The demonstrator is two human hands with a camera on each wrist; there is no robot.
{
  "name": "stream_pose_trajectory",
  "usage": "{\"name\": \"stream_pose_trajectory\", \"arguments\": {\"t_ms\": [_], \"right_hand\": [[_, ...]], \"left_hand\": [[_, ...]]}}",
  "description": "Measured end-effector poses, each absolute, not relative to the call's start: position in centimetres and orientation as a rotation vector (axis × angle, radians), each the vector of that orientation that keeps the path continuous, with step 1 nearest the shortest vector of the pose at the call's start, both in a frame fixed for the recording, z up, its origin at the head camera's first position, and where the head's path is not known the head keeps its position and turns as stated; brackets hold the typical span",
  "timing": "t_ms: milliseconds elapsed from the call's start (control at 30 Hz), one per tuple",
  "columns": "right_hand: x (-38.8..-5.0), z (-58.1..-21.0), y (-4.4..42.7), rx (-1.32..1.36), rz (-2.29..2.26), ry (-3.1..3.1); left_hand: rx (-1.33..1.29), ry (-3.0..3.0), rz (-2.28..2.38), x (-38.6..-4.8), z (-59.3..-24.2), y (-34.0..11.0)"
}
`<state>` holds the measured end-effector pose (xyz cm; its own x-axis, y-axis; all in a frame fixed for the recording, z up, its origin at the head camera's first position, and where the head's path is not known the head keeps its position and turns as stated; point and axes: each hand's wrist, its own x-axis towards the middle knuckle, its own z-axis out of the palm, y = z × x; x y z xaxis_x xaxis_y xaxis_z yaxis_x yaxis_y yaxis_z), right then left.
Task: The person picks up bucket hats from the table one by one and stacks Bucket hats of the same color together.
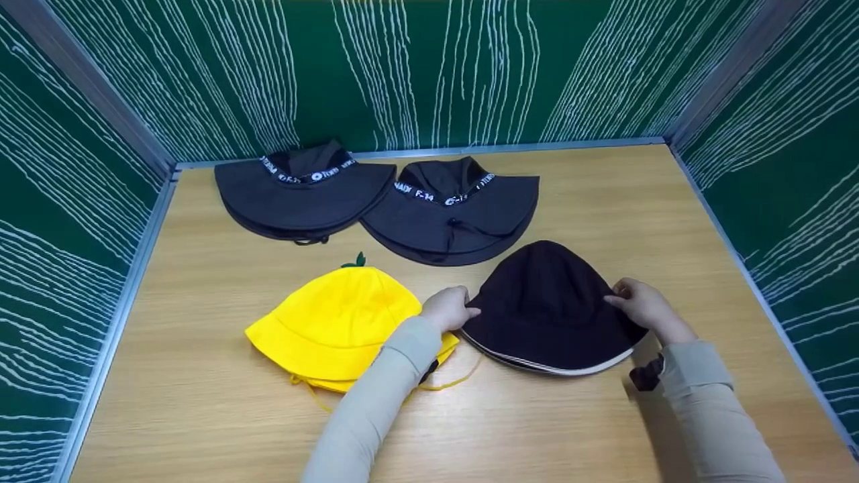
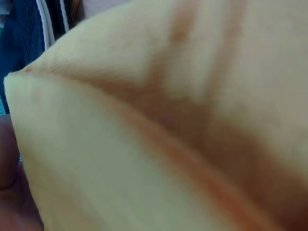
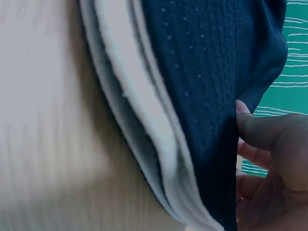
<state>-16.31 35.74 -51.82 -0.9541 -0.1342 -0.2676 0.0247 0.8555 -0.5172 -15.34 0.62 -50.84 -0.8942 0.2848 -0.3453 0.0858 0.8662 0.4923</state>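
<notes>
A dark bucket hat (image 1: 547, 308) with a white-edged brim lies folded flat at the right of the table in the head view. My left hand (image 1: 448, 308) pinches the left end of its brim, thumb on top. At the opposite end, my right hand (image 1: 644, 307) grips the brim between thumb and fingers. Up close in the right wrist view, the brim (image 3: 192, 96) shows stitching and layered white edges. Beneath my left forearm lies a yellow hat (image 1: 335, 322) with a green leaf tip and cords. Blurred pale cloth (image 2: 96, 159) covers most of the left wrist view.
Two dark wide-brimmed hats with lettered bands lie at the back, one on the left (image 1: 302, 201) and one in the middle (image 1: 449, 231), their brims overlapping. Green walls (image 1: 436, 74) with white streaks enclose the wooden table (image 1: 201, 429) at the back and sides.
</notes>
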Motion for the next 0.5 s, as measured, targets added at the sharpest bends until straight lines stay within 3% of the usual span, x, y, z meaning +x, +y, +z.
{"name": "stream_pose_trajectory", "arguments": {"t_ms": [500], "right_hand": [[-15.98, -51.15, 35.18, -0.086, -0.77, 2.759]], "left_hand": [[0.306, 2.647, 0.719, -14.91, -50.08, 0.39]]}}
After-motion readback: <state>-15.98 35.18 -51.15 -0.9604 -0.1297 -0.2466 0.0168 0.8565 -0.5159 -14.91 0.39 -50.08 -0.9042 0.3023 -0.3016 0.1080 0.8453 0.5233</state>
